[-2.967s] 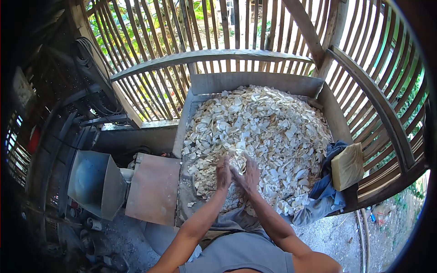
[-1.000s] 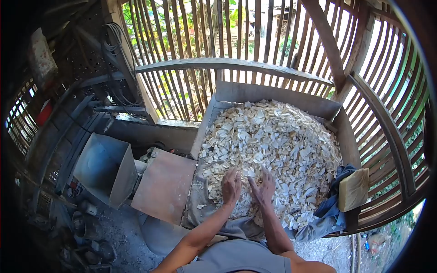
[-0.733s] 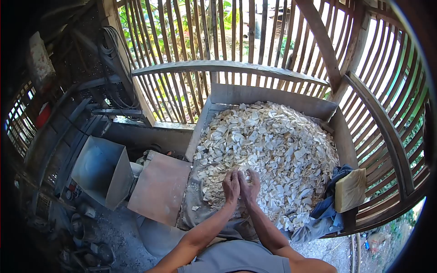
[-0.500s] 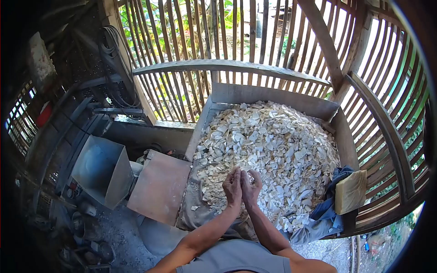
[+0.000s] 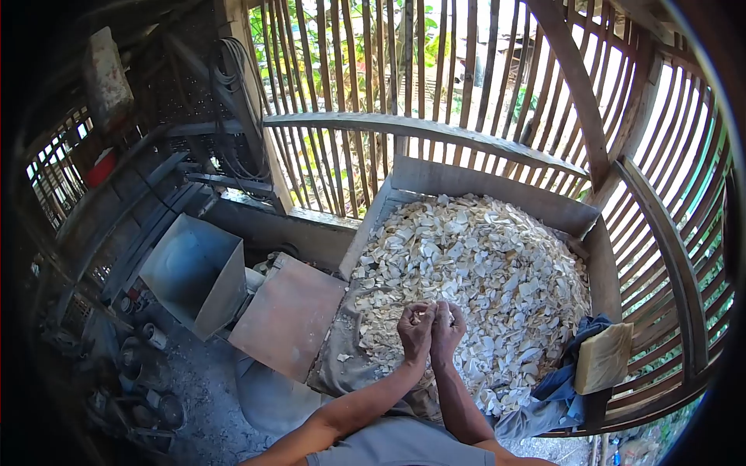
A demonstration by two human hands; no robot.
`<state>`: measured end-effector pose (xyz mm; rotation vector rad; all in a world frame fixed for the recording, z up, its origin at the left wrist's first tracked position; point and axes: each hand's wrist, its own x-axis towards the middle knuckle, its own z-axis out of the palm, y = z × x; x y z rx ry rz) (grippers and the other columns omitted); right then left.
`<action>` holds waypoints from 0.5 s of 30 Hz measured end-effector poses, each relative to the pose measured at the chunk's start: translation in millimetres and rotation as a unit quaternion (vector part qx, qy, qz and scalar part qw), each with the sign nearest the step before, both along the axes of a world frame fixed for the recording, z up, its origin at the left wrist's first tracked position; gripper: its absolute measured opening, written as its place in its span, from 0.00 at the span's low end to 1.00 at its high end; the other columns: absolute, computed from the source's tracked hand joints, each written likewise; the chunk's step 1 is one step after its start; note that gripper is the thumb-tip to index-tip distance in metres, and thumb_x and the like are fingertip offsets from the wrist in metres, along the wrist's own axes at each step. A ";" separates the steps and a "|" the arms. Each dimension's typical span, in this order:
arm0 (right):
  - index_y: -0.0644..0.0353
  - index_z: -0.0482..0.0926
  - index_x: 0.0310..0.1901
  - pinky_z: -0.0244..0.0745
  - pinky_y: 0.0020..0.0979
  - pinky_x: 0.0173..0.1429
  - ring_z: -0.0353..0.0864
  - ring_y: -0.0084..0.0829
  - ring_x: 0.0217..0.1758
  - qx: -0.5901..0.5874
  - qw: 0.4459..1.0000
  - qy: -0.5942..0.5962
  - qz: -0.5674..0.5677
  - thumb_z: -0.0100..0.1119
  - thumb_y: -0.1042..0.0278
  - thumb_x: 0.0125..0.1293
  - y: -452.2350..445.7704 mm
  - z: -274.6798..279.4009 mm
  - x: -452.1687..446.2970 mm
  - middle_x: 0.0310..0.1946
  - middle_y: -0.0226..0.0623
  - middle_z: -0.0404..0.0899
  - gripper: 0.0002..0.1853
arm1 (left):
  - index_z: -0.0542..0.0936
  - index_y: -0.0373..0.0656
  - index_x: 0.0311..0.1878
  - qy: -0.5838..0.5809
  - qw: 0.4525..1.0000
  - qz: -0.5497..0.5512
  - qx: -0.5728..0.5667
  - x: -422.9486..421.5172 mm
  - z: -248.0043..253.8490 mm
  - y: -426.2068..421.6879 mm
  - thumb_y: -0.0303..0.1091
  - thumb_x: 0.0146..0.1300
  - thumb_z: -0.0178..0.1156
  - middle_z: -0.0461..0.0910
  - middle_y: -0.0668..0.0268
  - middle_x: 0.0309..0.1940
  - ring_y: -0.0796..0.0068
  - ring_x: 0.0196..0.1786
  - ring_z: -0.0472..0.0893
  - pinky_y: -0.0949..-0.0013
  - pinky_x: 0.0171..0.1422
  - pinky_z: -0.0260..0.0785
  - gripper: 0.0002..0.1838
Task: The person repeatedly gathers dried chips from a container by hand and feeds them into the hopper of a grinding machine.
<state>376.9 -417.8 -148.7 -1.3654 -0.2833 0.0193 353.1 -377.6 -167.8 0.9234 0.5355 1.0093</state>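
Wooden slat walls let sun in around a big bin. Inside it sits a high heap of dry white chips. The left hand and right hand touch side by side over the near part of the heap, fingers curled in. Some chips show in the left hand's curl; I cannot tell if the right hand's fingers close on any. Only a little seems picked up, and most looks left. Past a flat reddish board, a metal hopper has a dark bottom, so what it holds is hidden.
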 end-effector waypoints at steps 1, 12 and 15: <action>0.66 0.82 0.42 0.72 0.24 0.42 0.75 0.18 0.39 0.019 1.000 0.007 0.004 0.59 0.66 0.75 1.9 4.8 -1.0 0.37 0.31 0.81 0.11 | 0.80 0.40 0.40 0.006 1.000 -0.002 0.006 -0.9 4.9 0.9 0.27 0.67 0.68 0.83 0.68 0.36 0.84 0.36 0.80 0.79 0.38 0.74 0.05; 0.66 0.83 0.44 0.74 0.26 0.45 0.77 0.20 0.40 0.046 0.992 -0.076 0.086 0.58 0.66 0.75 76.3 97.7 -17.9 0.35 0.30 0.83 0.11 | 0.78 0.37 0.40 -0.062 0.990 0.092 0.091 -31.8 112.9 64.0 0.30 0.67 0.68 0.81 0.64 0.41 0.78 0.45 0.79 0.73 0.51 0.73 0.09; 0.66 0.83 0.44 0.74 0.27 0.46 0.78 0.21 0.40 0.081 0.977 -0.143 0.137 0.59 0.67 0.74 120.7 149.3 -44.6 0.35 0.31 0.83 0.10 | 0.78 0.38 0.41 -0.056 0.968 0.182 0.161 -55.9 150.4 110.8 0.29 0.67 0.68 0.81 0.64 0.41 0.78 0.45 0.79 0.72 0.51 0.74 0.08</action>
